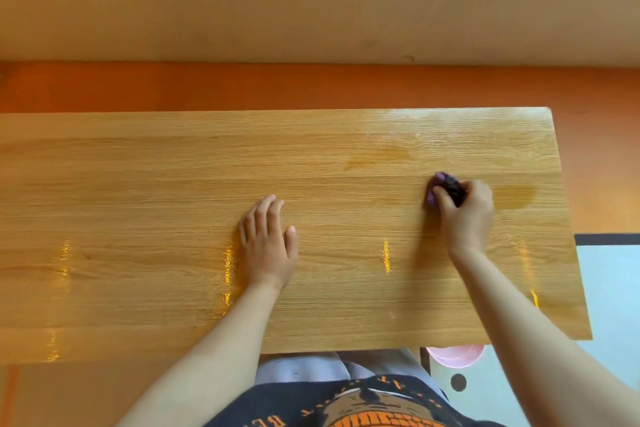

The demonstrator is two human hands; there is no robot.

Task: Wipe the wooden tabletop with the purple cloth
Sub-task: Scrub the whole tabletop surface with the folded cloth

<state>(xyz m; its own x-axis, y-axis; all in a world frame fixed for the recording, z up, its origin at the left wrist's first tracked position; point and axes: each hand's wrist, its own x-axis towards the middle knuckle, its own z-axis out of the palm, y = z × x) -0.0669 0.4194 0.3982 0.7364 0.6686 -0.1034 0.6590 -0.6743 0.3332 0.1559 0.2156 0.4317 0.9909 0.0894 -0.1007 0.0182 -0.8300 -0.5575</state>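
The wooden counter runs out of view at 9 o'clock. Its far edge lies at 12 o'clock against the orange floor, its right edge slants at 3 o'clock, and its near edge meets the person's shirt at 6 o'clock. Bare wood spreads wide toward 9 o'clock. The purple cloth sits bunched on the wood toward 2 o'clock, near the right edge. The right hand curls its fingers round it, arm reaching in from 5 o'clock. The left hand lies flat at centre: palm down, fingers straight and close, thumb apart.
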